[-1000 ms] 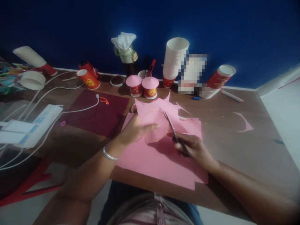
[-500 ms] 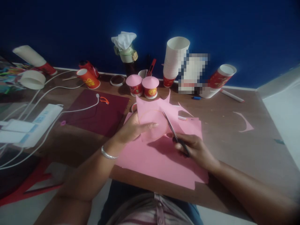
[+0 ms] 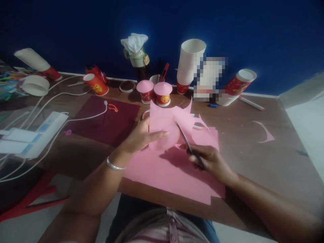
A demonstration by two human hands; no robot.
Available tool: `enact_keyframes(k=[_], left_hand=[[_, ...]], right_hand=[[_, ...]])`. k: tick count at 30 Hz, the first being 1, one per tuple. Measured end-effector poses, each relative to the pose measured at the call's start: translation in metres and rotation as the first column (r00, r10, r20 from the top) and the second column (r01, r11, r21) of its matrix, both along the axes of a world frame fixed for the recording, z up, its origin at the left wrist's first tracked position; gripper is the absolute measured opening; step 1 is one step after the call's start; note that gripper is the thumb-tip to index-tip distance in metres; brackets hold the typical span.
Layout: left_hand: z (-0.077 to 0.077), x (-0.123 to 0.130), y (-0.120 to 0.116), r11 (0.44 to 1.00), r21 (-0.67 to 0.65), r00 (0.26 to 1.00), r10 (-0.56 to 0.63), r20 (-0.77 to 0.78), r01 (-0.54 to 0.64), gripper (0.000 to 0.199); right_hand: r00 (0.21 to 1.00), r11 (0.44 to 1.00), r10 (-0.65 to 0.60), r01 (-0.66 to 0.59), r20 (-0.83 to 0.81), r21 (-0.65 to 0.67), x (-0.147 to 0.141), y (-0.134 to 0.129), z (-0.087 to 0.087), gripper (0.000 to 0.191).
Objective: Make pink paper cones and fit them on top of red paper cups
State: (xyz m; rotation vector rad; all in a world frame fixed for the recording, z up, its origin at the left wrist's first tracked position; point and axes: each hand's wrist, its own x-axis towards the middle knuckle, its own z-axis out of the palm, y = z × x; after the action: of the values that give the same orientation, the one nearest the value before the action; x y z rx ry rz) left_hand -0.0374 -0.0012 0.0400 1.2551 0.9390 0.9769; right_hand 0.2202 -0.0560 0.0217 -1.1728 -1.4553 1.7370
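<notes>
My left hand point(image 3: 144, 135) grips a piece of pink paper point(image 3: 167, 119) at its left edge, thumb lying on top. A round outline is drawn on that paper. My right hand point(image 3: 206, 158) is closed around the handles of dark scissors point(image 3: 186, 141), whose blades reach into the paper along the right side of the outline. Below both hands lie larger pink sheets point(image 3: 174, 179). Just behind the held paper stand two small red cups point(image 3: 164, 99) topped with pink paper cones point(image 3: 162, 88).
A tall stack of paper cups point(image 3: 188, 64) stands by the blue wall. Left are an orange cup point(image 3: 96, 84), a dark red sheet point(image 3: 106, 123) and a white power strip point(image 3: 45, 135) with cables. A curved pink scrap point(image 3: 265, 133) lies right; a marker point(image 3: 251, 103) lies behind it.
The pink paper has turned slightly and shifted a little to the right at its top. My left hand has tilted with it. The scissors stay in nearly the same place.
</notes>
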Motion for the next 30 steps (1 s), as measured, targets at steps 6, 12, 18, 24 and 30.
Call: enact_keyframes(k=[6, 12, 18, 24, 30], left_hand=[[0.0019, -0.0008, 0.0013, 0.999, 0.020, 0.999, -0.030, 0.013, 0.029, 0.065], [-0.0006, -0.0043, 0.0033, 1.000, -0.010, 1.000, -0.005, 0.014, 0.005, 0.053], [-0.0016, -0.0049, 0.0034, 0.999, -0.042, 0.999, -0.016, 0.041, 0.017, 0.047], [0.0008, -0.0037, 0.0041, 0.995, -0.016, 0.994, -0.095, -0.046, 0.094, 0.056], [0.0022, -0.0047, 0.0050, 0.990, 0.040, 0.986, -0.131, -0.106, 0.136, 0.051]], right_hand=[[1.000, 1.000, -0.003, 0.002, -0.017, -0.009, 0.0006, -0.0010, -0.0032, 0.060], [1.000, 1.000, -0.003, 0.002, -0.026, -0.011, -0.0004, -0.0003, -0.0003, 0.062], [1.000, 1.000, -0.005, 0.004, -0.007, -0.022, -0.0007, 0.0014, -0.0005, 0.062], [0.998, 1.000, 0.004, -0.005, 0.060, 0.012, -0.0014, 0.0032, 0.0002, 0.061], [0.997, 1.000, 0.016, -0.018, 0.072, 0.026, -0.0011, 0.0035, -0.0002, 0.058]])
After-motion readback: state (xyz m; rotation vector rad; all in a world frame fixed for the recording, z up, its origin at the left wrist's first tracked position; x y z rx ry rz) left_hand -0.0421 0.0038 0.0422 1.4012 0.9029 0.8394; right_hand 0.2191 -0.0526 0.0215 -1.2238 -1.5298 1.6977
